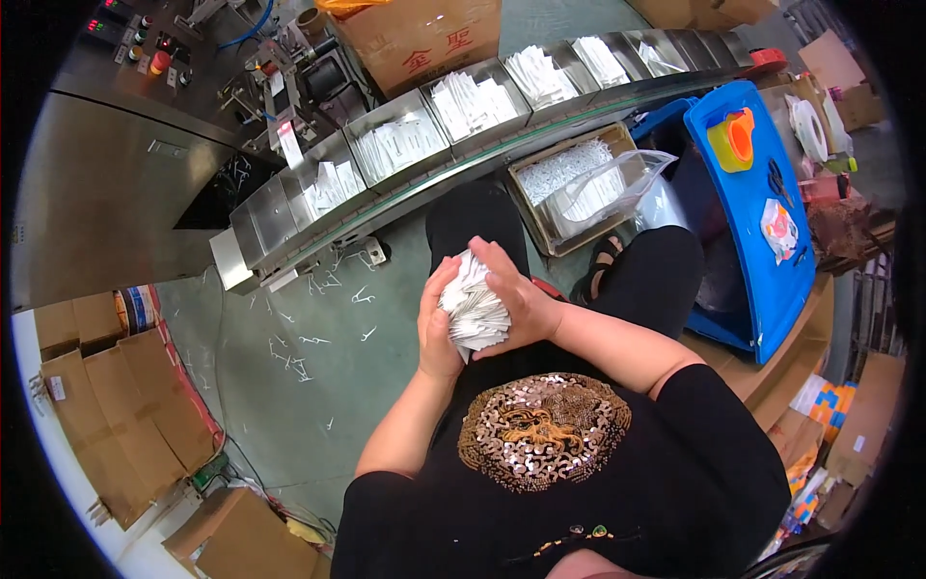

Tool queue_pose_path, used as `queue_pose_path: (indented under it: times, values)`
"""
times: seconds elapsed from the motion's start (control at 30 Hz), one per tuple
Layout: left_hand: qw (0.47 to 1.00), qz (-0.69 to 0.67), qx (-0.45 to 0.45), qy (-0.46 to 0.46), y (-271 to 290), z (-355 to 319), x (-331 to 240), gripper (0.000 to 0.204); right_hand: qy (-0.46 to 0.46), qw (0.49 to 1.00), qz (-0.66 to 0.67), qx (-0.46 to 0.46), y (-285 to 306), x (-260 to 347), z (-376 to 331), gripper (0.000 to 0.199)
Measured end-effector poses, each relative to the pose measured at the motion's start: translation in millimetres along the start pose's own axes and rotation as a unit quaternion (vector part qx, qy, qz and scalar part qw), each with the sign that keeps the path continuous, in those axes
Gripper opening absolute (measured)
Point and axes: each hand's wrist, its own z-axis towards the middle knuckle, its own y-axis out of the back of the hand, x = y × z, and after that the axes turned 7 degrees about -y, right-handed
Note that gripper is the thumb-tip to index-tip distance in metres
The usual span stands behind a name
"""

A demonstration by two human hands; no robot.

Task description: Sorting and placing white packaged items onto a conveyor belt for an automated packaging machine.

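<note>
A thick bundle of slim white paper packets (475, 307) is pressed between my two hands, above my lap. My left hand (439, 328) is closed round its left side. From the right, my right hand (526, 307) wraps the bundle, its fingers reaching over the far end. The packets' edges fan out unevenly toward me. Ahead runs a conveyor (333, 232) of metal compartments, several with loose white packets (473, 104) like those I hold. Right of my hands, a carton (529, 207) on the floor holds more white packets and a clear plastic bag (632, 179).
At the far left stands a machine (159, 63) with buttons. A blue lid (762, 261) at right carries a yellow-orange container (731, 140) and scissors (776, 179). Small white Y-shaped pieces (294, 362) litter the green floor. Cardboard boxes (125, 410) stand at left.
</note>
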Motion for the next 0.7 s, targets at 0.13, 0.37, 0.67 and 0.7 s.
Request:
queue_pose_path:
  times: [0.13, 0.37, 0.67, 0.7]
  values:
    - [1.000, -0.003, -0.019, -0.018, -9.5, 4.6, -11.7, 0.055, -0.016, 0.999, 0.017, 0.029, -1.3, 4.0, -3.6, 0.111]
    - [0.990, -0.073, -0.084, 0.084, -12.6, 6.8, -3.9, 0.061, 0.007, 1.000, 0.030, -0.001, -4.8, 1.3, 1.8, 0.115]
    - [0.994, -0.103, -0.040, -0.001, -12.6, 4.6, 1.3, 0.074, -0.012, 1.000, 0.010, 0.007, -9.4, -0.3, -3.9, 0.117]
    - [0.994, -0.103, -0.041, -0.001, -12.2, 4.4, 1.3, 0.074, -0.013, 1.000, 0.010, 0.008, -7.4, 0.8, -3.3, 0.117]
